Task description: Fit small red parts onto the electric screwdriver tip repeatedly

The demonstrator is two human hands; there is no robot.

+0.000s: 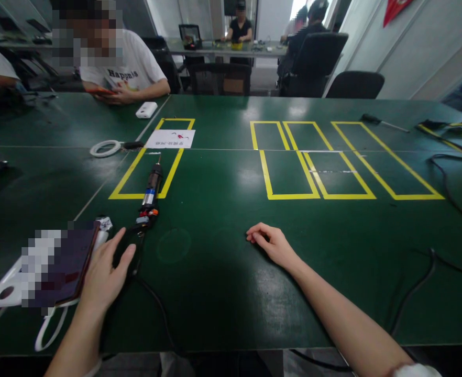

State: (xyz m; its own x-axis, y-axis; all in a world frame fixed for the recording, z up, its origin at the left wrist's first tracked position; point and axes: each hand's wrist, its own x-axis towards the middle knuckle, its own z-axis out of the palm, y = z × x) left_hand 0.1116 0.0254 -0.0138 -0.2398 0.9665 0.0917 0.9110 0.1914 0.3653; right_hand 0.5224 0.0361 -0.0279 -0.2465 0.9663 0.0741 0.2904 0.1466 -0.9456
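Note:
My left hand (107, 272) is at the left with its thumb and index finger stretched apart, beside a dark phone (68, 267). Just beyond its fingertips lies an electric screwdriver (151, 191), black with a silver and blue band, its bit pointing away from me. Red, orange and grey parts (146, 215) sit at its near end, and a black cable (156, 301) runs back toward the table's front edge. On the bare green tabletop my right hand (272, 243) rests with fingers curled in; I see nothing held in it.
Yellow tape outlines (294, 197) mark the green table (215, 293). A paper sign (172, 139), a coiled white cable (105, 148) and a white box (146, 109) lie farther off. A screwdriver (372, 120) and black cables (447, 173) are at right. A person (124, 68) sits opposite.

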